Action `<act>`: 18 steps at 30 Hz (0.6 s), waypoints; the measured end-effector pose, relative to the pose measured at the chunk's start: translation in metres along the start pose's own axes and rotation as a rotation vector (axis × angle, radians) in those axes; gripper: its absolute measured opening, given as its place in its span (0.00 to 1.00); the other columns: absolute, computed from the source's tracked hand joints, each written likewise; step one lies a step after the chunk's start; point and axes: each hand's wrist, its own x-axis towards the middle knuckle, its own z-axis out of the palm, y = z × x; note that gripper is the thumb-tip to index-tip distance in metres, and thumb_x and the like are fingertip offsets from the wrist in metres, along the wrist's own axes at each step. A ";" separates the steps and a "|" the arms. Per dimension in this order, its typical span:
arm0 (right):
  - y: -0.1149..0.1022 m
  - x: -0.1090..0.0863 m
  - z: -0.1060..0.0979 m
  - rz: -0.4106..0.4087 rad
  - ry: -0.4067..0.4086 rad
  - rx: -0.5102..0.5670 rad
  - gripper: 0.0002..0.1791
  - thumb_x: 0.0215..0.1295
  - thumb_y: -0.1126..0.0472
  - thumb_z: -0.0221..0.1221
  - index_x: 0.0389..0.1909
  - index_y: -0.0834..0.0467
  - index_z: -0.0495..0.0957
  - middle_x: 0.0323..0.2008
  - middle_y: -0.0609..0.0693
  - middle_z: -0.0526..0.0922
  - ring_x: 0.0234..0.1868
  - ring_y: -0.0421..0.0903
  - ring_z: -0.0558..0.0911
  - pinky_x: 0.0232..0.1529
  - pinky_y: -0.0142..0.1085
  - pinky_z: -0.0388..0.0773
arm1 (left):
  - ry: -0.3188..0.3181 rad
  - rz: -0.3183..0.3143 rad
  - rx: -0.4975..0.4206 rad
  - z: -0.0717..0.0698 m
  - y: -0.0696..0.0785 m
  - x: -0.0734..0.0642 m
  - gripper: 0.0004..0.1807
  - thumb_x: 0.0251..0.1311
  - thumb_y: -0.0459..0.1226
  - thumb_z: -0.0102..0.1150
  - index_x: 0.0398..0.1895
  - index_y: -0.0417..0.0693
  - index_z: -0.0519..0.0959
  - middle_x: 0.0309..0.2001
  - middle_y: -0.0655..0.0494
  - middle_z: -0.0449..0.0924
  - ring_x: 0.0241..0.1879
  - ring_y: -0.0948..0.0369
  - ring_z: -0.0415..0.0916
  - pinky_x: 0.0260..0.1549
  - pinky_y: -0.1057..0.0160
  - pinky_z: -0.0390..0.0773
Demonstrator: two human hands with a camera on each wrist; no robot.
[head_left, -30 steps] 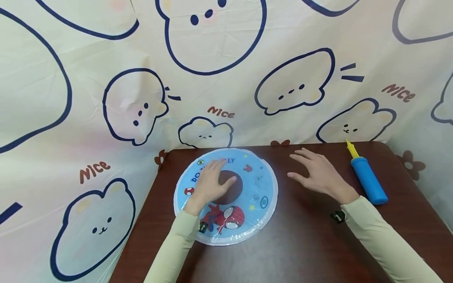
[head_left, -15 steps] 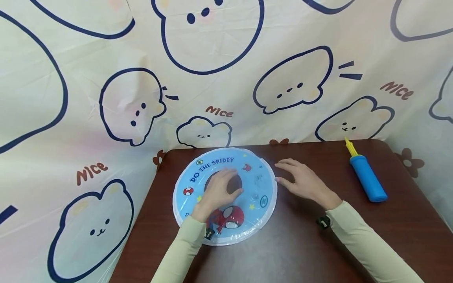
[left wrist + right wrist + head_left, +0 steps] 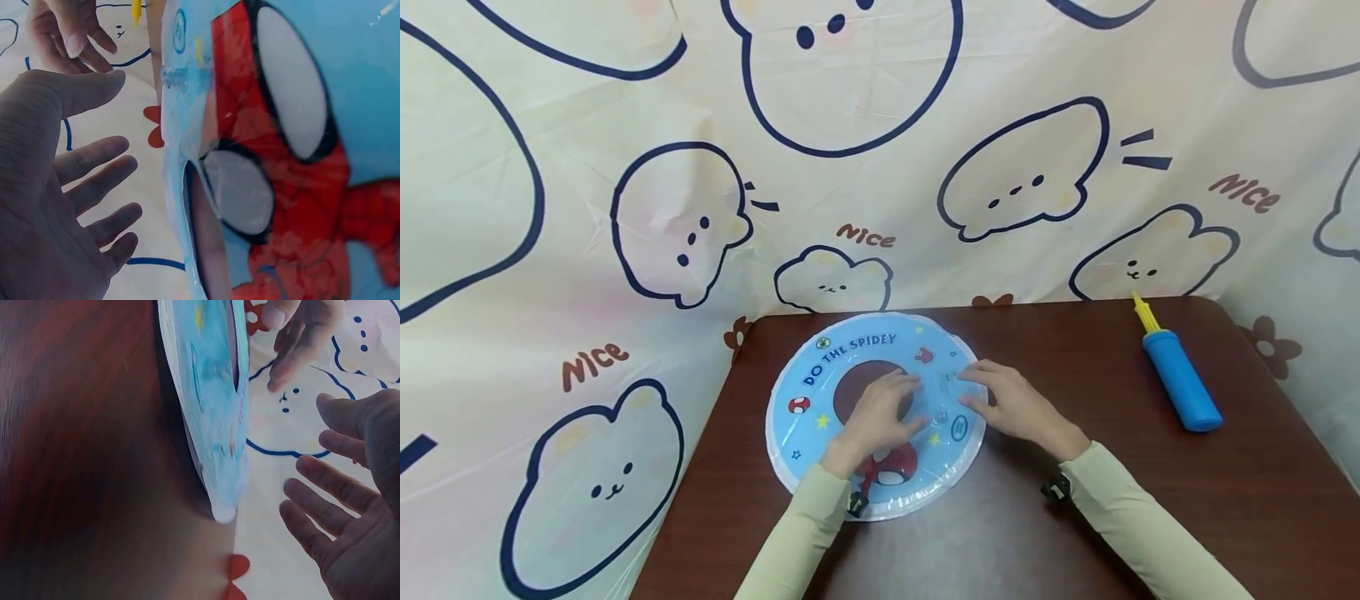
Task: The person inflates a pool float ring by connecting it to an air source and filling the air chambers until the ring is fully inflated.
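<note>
A blue swim ring (image 3: 805, 450) with a clear rim lies on the brown table, bearing lettering, stars, mushrooms and a red masked figure. Over its centre hole and lower right part hovers my left hand (image 3: 876, 421), fingers spread and lightly bent, holding nothing. My right hand (image 3: 1018, 404) reaches in above the ring's right edge, its fingertips near the clear valve (image 3: 175, 78). In the right wrist view a gap shows between those fingers and the ring. Part of the red figure is hidden under the left hand and wrist.
A blue hand pump (image 3: 1182, 382) with a yellow nozzle (image 3: 1145, 314) lies at the back right of the table (image 3: 1045, 533). A cloth (image 3: 865, 192) printed with bear faces hangs behind the table and along its sides.
My left hand has moved right from the ring's left part across its hole. The right hand has come left from beside the pump to above the ring's right edge. Ring and pump stay put.
</note>
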 end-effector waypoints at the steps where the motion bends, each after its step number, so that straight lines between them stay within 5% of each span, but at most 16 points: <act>1: -0.001 0.001 0.003 -0.006 -0.009 -0.002 0.26 0.70 0.54 0.71 0.67 0.55 0.82 0.64 0.53 0.84 0.64 0.54 0.85 0.62 0.50 0.83 | -0.008 0.001 0.004 0.001 0.001 0.000 0.35 0.66 0.53 0.70 0.73 0.54 0.77 0.75 0.58 0.76 0.80 0.52 0.64 0.79 0.43 0.63; 7: -0.005 0.005 0.022 -0.031 -0.051 -0.004 0.23 0.70 0.55 0.71 0.63 0.56 0.84 0.62 0.52 0.86 0.65 0.54 0.85 0.63 0.48 0.83 | -0.056 0.003 -0.005 0.009 0.005 -0.001 0.35 0.64 0.51 0.73 0.73 0.53 0.77 0.74 0.57 0.76 0.81 0.52 0.63 0.78 0.41 0.64; 18: -0.005 0.008 0.049 -0.016 -0.058 -0.031 0.14 0.69 0.58 0.72 0.54 0.54 0.89 0.49 0.49 0.90 0.53 0.45 0.88 0.58 0.44 0.86 | -0.075 -0.002 -0.033 0.019 0.002 0.003 0.31 0.66 0.48 0.73 0.71 0.54 0.79 0.71 0.57 0.79 0.82 0.50 0.61 0.79 0.40 0.61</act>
